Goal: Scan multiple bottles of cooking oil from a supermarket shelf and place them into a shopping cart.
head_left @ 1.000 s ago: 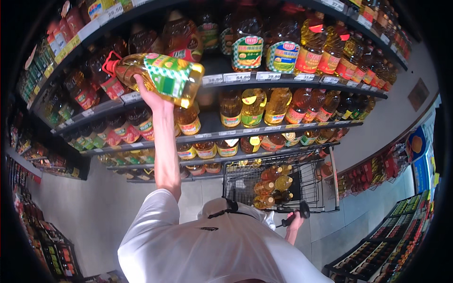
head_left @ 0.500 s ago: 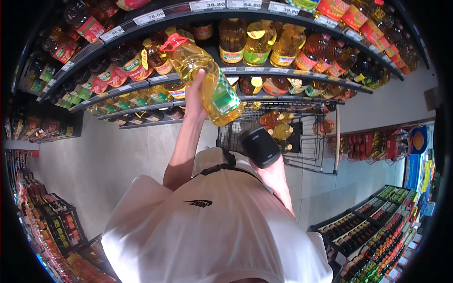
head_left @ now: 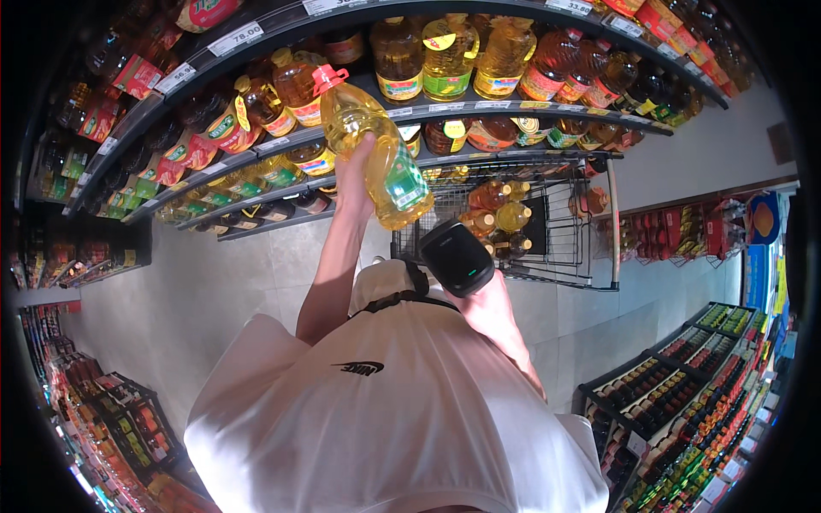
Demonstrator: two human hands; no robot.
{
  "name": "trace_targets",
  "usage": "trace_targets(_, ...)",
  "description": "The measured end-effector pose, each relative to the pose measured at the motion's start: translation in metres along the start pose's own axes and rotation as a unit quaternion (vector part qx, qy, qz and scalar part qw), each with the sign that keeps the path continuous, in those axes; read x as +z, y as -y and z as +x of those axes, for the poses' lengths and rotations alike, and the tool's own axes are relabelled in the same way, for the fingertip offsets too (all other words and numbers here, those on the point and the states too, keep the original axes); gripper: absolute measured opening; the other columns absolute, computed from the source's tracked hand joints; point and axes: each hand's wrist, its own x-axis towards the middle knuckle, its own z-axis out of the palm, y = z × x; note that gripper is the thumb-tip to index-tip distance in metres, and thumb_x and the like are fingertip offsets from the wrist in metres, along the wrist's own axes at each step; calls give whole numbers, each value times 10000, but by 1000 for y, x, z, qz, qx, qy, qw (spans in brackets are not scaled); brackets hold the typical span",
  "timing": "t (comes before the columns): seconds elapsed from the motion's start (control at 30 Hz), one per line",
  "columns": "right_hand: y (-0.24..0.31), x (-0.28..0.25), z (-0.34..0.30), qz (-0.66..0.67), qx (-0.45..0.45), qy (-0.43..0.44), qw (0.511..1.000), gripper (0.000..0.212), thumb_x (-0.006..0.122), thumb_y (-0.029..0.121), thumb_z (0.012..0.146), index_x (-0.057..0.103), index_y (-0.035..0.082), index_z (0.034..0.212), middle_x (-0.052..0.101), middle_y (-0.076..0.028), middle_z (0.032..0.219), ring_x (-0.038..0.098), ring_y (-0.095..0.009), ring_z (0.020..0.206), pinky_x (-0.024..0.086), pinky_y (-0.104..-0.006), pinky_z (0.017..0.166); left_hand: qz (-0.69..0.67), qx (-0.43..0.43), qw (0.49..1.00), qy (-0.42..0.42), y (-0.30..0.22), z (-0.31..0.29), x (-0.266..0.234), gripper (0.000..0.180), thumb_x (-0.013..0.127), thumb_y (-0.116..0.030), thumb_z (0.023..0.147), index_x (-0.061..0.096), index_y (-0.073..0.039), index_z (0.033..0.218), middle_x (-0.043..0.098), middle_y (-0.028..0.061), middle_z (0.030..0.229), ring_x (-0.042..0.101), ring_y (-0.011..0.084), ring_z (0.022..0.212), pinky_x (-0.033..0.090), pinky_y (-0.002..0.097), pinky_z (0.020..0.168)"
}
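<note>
You are holding a big yellow oil bottle (head_left: 374, 154) up in your left hand (head_left: 355, 175), fingers wrapped tight round its side. Your right hand (head_left: 479, 295) is closed round a black scanner (head_left: 456, 256), just below the bottle. Keep the bottle steady and turn its green label toward the scanner. The cart (head_left: 547, 222) is waiting right behind the scanner.

A green label (head_left: 409, 183) wraps the held yellow oil bottle (head_left: 374, 145). White price tags (head_left: 234, 38) line the shelf edges. A round orange-and-blue sign (head_left: 764, 219) hangs at right.
</note>
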Motion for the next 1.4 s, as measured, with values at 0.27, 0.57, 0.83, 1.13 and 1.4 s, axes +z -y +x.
trace_targets(0.27,-17,-9,-14,107,132,-76,983,186,652,3,762,682,41,942,690,-65,771,662,-159,731,529,-329,694,7,-8,999,35,14,3,4,322,641,-142,932,561,-2,1211,666,90,1065,671,180,933,563,329,811)
trace_targets(0.57,-114,-84,-85,5,368,-352,861,113,614,116,800,642,22,744,563,3,580,512,-81,528,400,-277,509,292,-42,949,113,170,38,-52,748,839,-166,738,375,17,1294,563,133,1228,582,230,1119,480,354,967)
trace_targets(0.83,-194,-79,-189,-53,555,-272,784,209,648,199,800,648,5,724,596,-37,591,570,-116,555,454,-322,529,447,-30,865,226,332,58,-81,826,891,-125,638,399,-5,1291,552,155,1230,571,260,1131,451,381,975)
trace_targets(1.13,-259,-67,-261,-94,624,-210,747,264,703,224,772,630,-6,663,594,-43,567,556,-106,550,457,-345,531,483,-49,845,223,451,138,-85,750,847,-97,632,451,-1,1262,600,201,1143,484,322,1220,388,416,1034)
trace_targets(1.4,-298,-86,-274,-121,638,-127,749,274,697,252,779,666,-16,831,646,-135,661,608,-162,633,495,-400,601,463,36,870,166,539,165,-100,689,813,-105,709,485,-36,1311,527,144,1253,500,297,1206,384,387,1048)
